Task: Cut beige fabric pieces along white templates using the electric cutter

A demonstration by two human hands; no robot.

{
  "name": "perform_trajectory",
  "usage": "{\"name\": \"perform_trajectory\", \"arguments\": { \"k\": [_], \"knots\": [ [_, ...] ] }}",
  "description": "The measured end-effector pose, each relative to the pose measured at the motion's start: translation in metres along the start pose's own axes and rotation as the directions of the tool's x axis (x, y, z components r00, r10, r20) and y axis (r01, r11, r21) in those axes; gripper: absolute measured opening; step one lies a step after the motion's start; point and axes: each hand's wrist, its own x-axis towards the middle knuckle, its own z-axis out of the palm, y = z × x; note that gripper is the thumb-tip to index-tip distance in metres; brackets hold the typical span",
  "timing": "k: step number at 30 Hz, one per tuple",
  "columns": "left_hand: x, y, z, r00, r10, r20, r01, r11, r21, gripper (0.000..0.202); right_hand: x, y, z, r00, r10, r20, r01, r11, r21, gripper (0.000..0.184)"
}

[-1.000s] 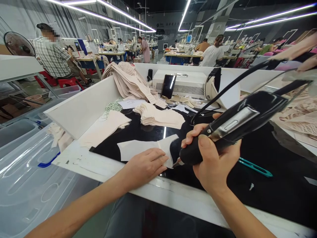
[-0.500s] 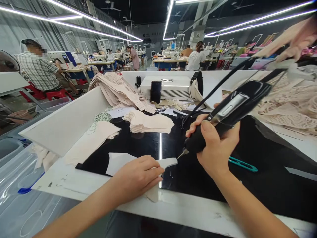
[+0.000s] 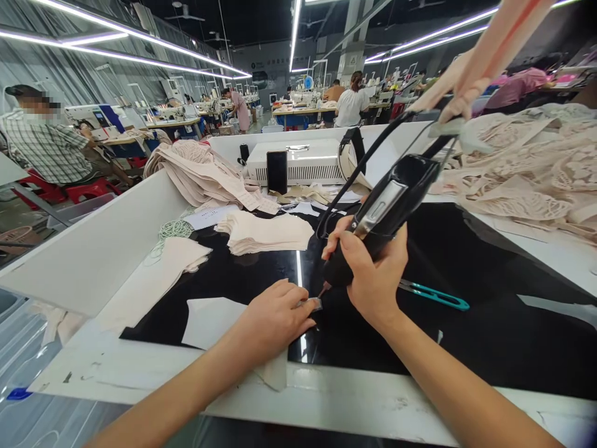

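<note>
My right hand (image 3: 375, 274) is wrapped round a black corded hot knife (image 3: 385, 202), tilted with its thin tip down at the left. The tip meets the small end of material just beyond my left fingertips. My left hand (image 3: 277, 314) lies palm down on a white pattern piece (image 3: 212, 320), its fingers close together and pressing on it. Most of that piece is hidden under the hand. A beige cloth scrap (image 3: 275, 372) shows below my left hand. Teal-handled thread snips (image 3: 436, 294) lie to the right of my right hand.
A black sheet (image 3: 448, 348) covers the white table (image 3: 354, 389). Stacked beige pieces (image 3: 268, 232), a phone (image 3: 277, 172) and a white vented box (image 3: 317, 163) stand behind. Lace cloth (image 3: 527, 165) heaps at the right. A twisted pinkish band (image 3: 489, 56) hangs by the tool's rear.
The view has turned slightly right. The hot knife's tip has come nearer my left fingertips, and less of the white piece sticks out beyond them. Both hands keep their hold.
</note>
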Motion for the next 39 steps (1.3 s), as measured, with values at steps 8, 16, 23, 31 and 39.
{"name": "perform_trajectory", "arguments": {
  "k": [8,16,23,31,39],
  "knots": [
    [-0.003,0.003,-0.003,0.998,-0.062,0.03,0.062,0.998,0.021,0.026,-0.001,-0.001,0.0,1.0,-0.018,0.013,0.018,1.0,-0.014,0.033],
    [-0.001,0.006,-0.003,0.997,-0.064,0.035,0.063,0.997,0.036,0.028,0.0,-0.003,-0.001,1.0,-0.002,0.026,0.003,1.0,-0.019,0.036],
    [-0.002,0.006,-0.003,0.998,-0.055,0.035,0.054,0.998,0.036,0.029,0.002,-0.009,-0.001,1.0,0.01,0.021,-0.01,1.0,-0.017,0.041],
    [-0.002,0.005,-0.001,0.998,-0.052,0.041,0.051,0.998,0.029,0.028,-0.001,-0.005,0.0,1.0,0.003,0.02,-0.002,0.998,-0.06,0.035],
    [-0.003,0.006,-0.001,0.996,-0.062,0.061,0.06,0.997,0.041,0.031,-0.003,-0.018,-0.001,0.999,0.048,0.025,-0.049,0.999,0.009,0.044]
  ]
}}
